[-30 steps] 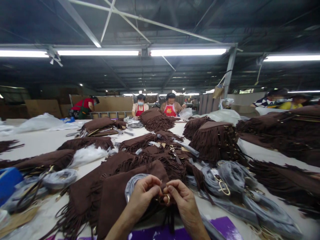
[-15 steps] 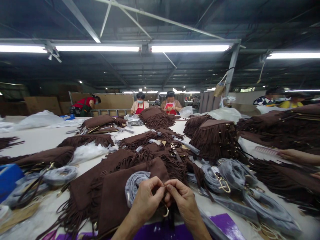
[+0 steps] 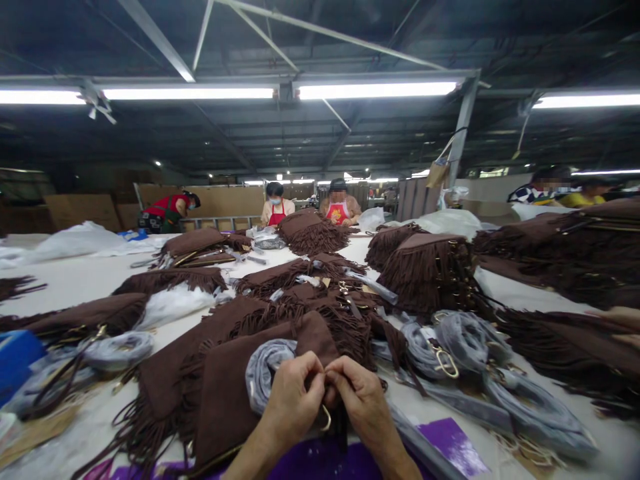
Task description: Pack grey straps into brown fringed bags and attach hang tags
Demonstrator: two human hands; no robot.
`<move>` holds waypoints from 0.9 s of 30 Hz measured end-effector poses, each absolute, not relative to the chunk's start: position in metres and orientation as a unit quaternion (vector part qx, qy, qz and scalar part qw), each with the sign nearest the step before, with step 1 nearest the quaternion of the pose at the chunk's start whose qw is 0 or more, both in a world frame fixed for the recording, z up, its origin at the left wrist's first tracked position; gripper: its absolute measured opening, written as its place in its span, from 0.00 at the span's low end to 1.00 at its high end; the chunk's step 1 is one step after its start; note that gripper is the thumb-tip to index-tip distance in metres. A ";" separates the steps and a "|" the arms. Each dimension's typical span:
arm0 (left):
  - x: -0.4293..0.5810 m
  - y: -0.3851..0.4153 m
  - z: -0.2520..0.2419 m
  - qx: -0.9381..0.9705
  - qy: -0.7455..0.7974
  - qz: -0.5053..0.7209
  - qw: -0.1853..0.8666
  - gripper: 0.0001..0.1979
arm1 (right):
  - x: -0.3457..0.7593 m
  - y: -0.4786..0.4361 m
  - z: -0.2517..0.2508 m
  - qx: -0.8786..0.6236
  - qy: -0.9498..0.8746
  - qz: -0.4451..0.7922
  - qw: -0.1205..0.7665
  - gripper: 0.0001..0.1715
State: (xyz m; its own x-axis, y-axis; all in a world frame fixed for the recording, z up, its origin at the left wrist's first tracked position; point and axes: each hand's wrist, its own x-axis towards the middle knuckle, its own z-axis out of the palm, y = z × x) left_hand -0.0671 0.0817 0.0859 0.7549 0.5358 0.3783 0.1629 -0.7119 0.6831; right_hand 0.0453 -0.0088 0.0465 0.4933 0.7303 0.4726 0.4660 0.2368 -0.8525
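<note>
My left hand (image 3: 294, 403) and my right hand (image 3: 361, 400) meet at the bottom centre, both pinched on the top edge of a brown fringed suede bag (image 3: 225, 393) lying in front of me. A gold metal ring (image 3: 327, 420) hangs just below my fingertips. A strap wrapped in grey film (image 3: 264, 370) curls from the bag beside my left hand. What exactly my fingertips pinch is hidden between them.
The long white table (image 3: 80, 280) carries several brown fringed bags (image 3: 430, 270) and grey-wrapped straps with gold clasps (image 3: 450, 350). A purple sheet (image 3: 450, 453) lies at the near edge, a blue object (image 3: 15, 357) at the left. Other people (image 3: 338, 203) work at the far end and right side.
My hands have stayed pinched together on the bag and drawn slightly nearer. The gold ring dropped below my fingers. A co-worker's hand showed at the right edge, then drew back.
</note>
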 end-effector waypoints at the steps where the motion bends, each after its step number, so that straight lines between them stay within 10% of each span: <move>1: -0.067 0.082 0.085 0.881 0.202 0.289 0.316 0.08 | 0.045 -0.009 0.046 -0.613 -0.495 0.103 0.607 0.14; 16: -0.079 0.098 0.107 0.880 0.187 0.253 0.356 0.10 | 0.043 -0.018 0.032 -0.649 -0.420 0.016 0.634 0.16; 23: -0.143 0.119 0.107 0.979 0.129 0.114 0.107 0.42 | 0.033 -0.048 0.042 -0.628 -0.506 0.035 0.590 0.12; 27: -0.144 0.119 0.100 0.985 0.162 0.065 -0.007 0.44 | 0.004 -0.050 0.041 -0.639 -0.499 0.144 0.568 0.14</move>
